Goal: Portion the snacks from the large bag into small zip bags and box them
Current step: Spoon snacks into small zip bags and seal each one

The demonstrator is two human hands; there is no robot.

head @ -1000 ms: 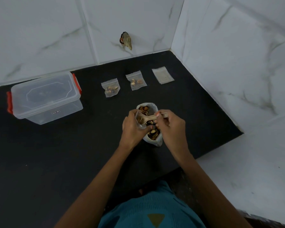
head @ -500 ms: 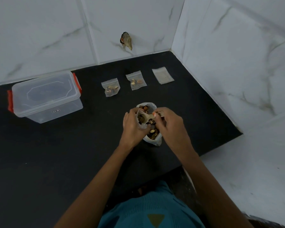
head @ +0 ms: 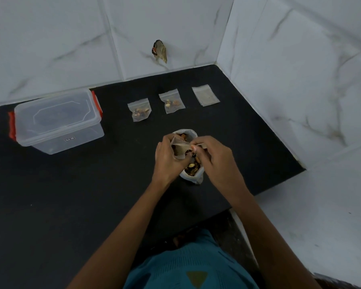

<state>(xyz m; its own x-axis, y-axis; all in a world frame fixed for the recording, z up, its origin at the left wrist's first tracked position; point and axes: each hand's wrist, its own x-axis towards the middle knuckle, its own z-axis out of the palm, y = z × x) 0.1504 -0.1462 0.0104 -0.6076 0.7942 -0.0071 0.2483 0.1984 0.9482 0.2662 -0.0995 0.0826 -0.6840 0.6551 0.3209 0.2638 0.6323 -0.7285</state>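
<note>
The large bag (head: pixel 193 177) lies on the black table (head: pixel 71 205) just in front of the person. Its long axis runs from the person toward the back wall (head: pixel 50 38), with the near end slightly to the right. Its mouth gapes upward, showing brown and tan snacks (head: pixel 191 167) inside.

Above it, the left hand (head: pixel 167 158) has its fingers curled round a small zip bag (head: pixel 178 150), whose open edge is turned toward the right hand (head: pixel 215 158). The right hand pinches a thin pale utensil (head: pixel 202 145) between thumb and forefinger. The utensil lies roughly crosswise and its tip is at the small bag's mouth; I cannot tell what is on it.

Farther back, a row runs left to right, each item apart from the next. It holds 1 filled zip bag (head: pixel 140 110), a second filled zip bag (head: pixel 171 101) and a flat empty zip bag (head: pixel 205 95). All 3 have their long sides pointing toward the wall.

Well to the left stands a clear box (head: pixel 56 124) with its lid on. Its long axis lies across the table, and it has a red latch at each short end.

A teal shirt (head: pixel 175 268) fills the bottom edge.
</note>
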